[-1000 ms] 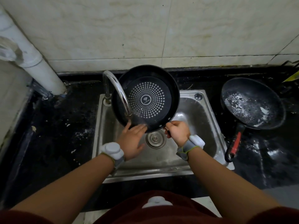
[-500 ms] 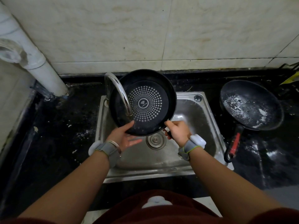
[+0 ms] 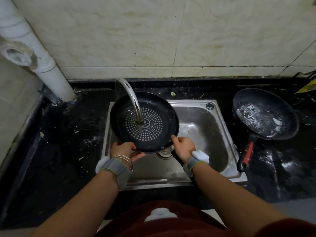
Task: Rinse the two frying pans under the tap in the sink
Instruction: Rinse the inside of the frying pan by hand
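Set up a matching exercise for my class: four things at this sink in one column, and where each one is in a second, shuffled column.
Things
1. dotted pan
2. red-handled pan
3. tap
4. white pipe

Places
A. on the counter, right of the sink
B. back left corner of the counter
C. held by the left hand and right hand over the sink
D. curving over the held pan

Pairs: 1-C, 2-A, 3-D, 4-B
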### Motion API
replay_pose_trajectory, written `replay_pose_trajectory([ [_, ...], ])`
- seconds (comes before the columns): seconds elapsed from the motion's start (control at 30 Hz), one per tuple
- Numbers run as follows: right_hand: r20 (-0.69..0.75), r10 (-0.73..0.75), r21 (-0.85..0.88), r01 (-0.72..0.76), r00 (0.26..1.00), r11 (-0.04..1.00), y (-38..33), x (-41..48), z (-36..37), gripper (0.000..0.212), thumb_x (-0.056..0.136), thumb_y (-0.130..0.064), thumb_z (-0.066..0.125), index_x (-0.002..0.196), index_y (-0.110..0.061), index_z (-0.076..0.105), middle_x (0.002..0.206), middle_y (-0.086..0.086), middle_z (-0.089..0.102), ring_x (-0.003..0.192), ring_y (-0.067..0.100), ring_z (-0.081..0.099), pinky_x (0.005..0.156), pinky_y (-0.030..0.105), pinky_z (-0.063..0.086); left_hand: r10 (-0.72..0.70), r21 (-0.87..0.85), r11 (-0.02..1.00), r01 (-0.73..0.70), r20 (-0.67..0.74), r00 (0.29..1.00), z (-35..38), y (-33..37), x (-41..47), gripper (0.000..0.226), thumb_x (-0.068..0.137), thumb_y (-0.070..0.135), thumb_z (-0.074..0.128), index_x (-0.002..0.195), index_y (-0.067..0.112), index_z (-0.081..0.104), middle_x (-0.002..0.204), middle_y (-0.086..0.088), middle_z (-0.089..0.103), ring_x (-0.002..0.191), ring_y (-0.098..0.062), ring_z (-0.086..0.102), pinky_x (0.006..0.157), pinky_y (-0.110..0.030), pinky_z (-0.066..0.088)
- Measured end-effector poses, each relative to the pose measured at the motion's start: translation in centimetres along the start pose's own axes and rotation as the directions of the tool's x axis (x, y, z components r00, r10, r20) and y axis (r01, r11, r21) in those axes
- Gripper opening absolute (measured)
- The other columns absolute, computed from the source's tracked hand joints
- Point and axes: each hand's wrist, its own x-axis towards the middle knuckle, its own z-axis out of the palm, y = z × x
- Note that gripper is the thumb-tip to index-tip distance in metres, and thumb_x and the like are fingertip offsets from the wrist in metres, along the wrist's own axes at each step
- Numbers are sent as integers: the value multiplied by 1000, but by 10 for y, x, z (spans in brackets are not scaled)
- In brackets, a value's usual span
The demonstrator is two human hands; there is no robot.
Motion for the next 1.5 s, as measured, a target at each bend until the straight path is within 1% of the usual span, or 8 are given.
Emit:
replay_pose_trajectory([
  [0.13,-223,-459,-360,365,860,859,-9,1,-5,36,93,-29,46,120,-7,57,118,10,58,111,29,52,95,37,42,32,15,999,-31,-25,999,-7,4,0,40,82,-16,34,110,12,40,83,-12,52,66,-34,56,34,-40,52],
  [0.23,76,-735,-339,711,673,616,-15,-5,6,46,88,-26,39,124,-6,60,121,12,62,112,31,57,100,37,45,48,20,999,-48,-32,998,-11,4,3,49,83,-15,35,124,10,41,83,-13,51,65,-32,56,33,-38,51],
  [0.4,445,-736,-472,832,510,291,9,-1,22,50,81,-31,37,118,-15,67,116,5,69,109,24,64,107,44,36,54,31,998,-52,-45,998,-16,7,7,53,83,-14,37,131,7,39,100,-19,53,65,-32,57,33,-37,51],
  [0.57,407,-591,-679,663,696,313,13,12,-7,78,76,-64,20,134,-24,54,144,-5,48,141,14,31,118,40,-4,62,45,997,-60,-37,997,-15,8,0,50,82,-15,37,127,7,42,98,-19,56,65,-32,58,37,-40,53],
  [0.77,538,-620,-451,816,571,361,9,1,7,67,85,-62,25,133,-27,56,136,-5,56,131,13,46,115,30,9,61,30,998,-59,-64,996,-19,10,-3,51,82,-15,37,128,6,43,106,-21,53,66,-33,58,35,-39,53],
  [0.97,374,-509,-671,605,775,429,2,8,-5,97,74,-72,-13,134,-35,53,146,-12,44,142,11,27,118,40,-2,40,33,999,-39,-35,999,-28,2,-5,48,79,-16,36,116,13,47,108,-20,57,72,-39,61,44,-45,55],
  [1.2,563,-529,-403,770,635,495,6,-7,11,81,86,-74,6,131,-32,58,146,-7,45,136,16,39,113,27,29,40,34,999,-37,-87,995,-28,-6,-30,33,81,-16,39,104,8,43,80,-16,58,62,-33,59,35,-37,53],
  [1.5,525,-402,-756,628,750,184,14,26,-8,127,51,-70,-44,146,-36,34,159,-9,18,148,14,-1,115,50,-13,33,48,999,-26,-141,989,-44,-20,-45,32,79,-16,42,104,4,48,109,-23,57,85,-41,62,37,-37,54],
])
